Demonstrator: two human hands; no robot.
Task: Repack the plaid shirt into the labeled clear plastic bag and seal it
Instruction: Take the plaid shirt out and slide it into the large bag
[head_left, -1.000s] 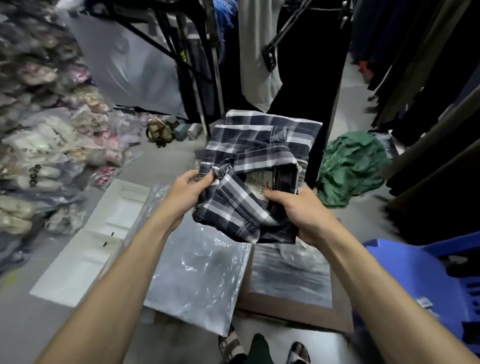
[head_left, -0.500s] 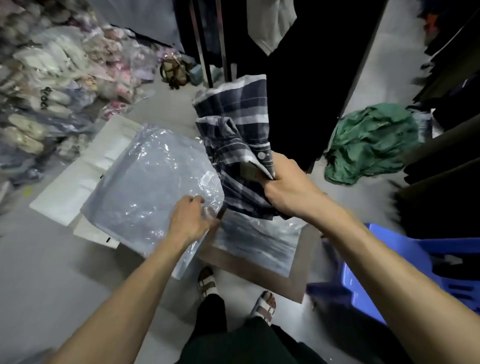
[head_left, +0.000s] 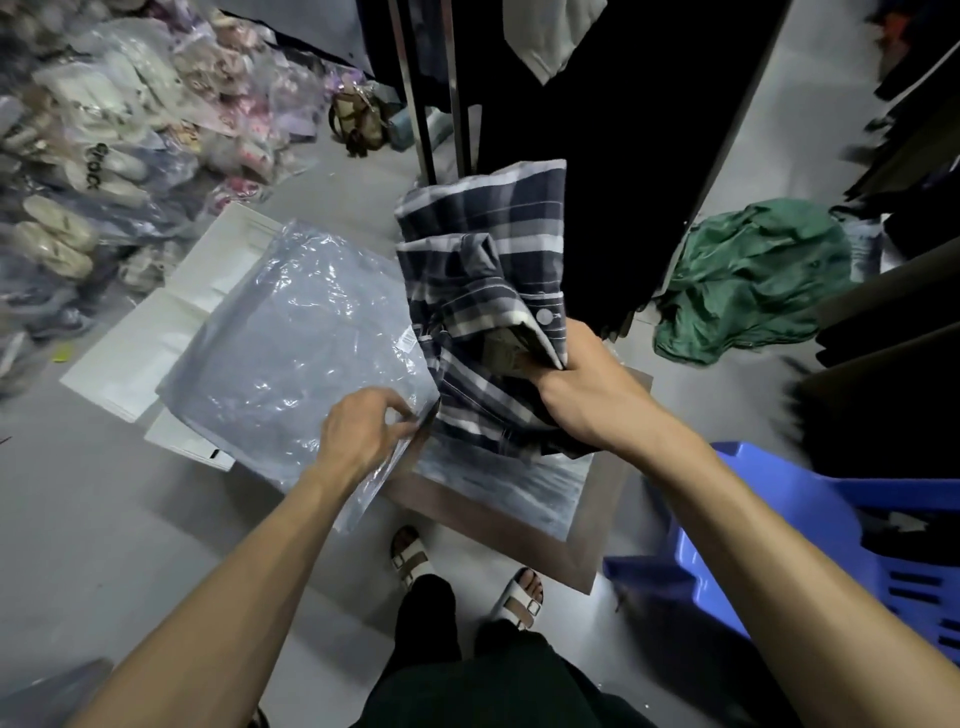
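Left hand (head_left: 366, 434): off shirt, now pinching bag (head_left: 291, 353) edge
Right hand (head_left: 587, 384): alone gripping shirt (head_left: 488, 291)
Status: insertion pending

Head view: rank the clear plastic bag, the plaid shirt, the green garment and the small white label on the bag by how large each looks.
1. Clear plastic bag, largest.
2. Plaid shirt and green garment look about alike; the shirt is held up nearer the camera, so no ranking between them.
3. White label, by far the smallest.
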